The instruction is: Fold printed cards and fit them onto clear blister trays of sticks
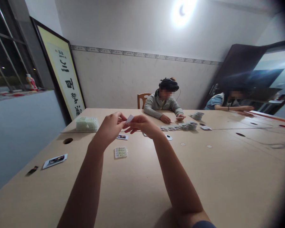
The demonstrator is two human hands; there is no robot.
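Note:
Both my hands are raised over the table and meet at a small white piece (129, 119), like paper or card. My left hand (112, 128) pinches its left side. On the other side, the thumb and fingers of my right hand (143, 125) hold it, with some lower fingers spread. Beneath them on the table (133, 177) sits a small clear compartment box (121, 152) with pale green contents. A printed card (122, 137) lies just behind that box, partly near my left hand.
A clear container (86, 124) stands back left, near a table hole (68, 141). A white pouch (55, 161) lies left. Small stacks (185, 126) stand before a seated person (162, 101); another person (228, 101) sits far right.

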